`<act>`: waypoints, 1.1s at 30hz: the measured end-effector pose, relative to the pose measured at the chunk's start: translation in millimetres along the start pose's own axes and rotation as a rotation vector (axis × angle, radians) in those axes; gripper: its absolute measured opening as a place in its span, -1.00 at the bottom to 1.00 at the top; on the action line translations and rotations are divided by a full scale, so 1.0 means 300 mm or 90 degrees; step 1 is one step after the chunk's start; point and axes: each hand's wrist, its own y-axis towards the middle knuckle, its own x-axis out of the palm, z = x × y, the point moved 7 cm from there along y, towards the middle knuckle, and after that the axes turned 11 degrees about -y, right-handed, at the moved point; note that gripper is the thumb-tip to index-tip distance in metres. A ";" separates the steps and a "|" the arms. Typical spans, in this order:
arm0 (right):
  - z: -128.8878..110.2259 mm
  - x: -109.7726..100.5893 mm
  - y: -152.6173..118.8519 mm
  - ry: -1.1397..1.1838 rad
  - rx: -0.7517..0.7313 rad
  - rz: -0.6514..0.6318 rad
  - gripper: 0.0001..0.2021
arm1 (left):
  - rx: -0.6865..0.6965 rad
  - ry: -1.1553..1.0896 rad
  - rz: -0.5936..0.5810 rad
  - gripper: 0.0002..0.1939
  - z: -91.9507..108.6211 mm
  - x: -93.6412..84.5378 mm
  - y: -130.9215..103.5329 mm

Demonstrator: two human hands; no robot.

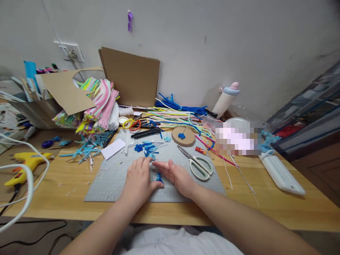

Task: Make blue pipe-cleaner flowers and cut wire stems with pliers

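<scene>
Both hands rest low over the grey cutting mat. My left hand is spread, palm down, its thumb reaching toward a small blue piece between the hands. To the right, my right hand lies on its edge with fingers stretched toward my left fingertips. The blue piece sits close to the left thumb; neither hand is wrapped round it. Just beyond the left fingertips are blue pipe-cleaner pieces, a dark blue flower and a light blue flower. Scissors with pale handles lie right of my right hand.
A round cardboard disc bears a blue flower. Bundled pipe cleaners lie along the wall. A yellow glue gun and white cable are at left. A white device lies at right, near thin wires.
</scene>
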 end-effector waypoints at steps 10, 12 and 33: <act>-0.055 -0.005 -0.028 -0.187 -0.114 0.011 -0.50 | -0.025 -0.022 0.038 -0.27 -0.011 0.009 -0.027; -0.051 -0.031 -0.027 -0.136 -0.105 0.043 -0.50 | -0.014 -0.030 0.046 -0.16 0.012 0.012 -0.048; -0.053 -0.056 -0.079 -0.277 -0.075 0.143 -0.48 | 0.043 0.047 -0.053 -0.49 0.045 0.025 -0.135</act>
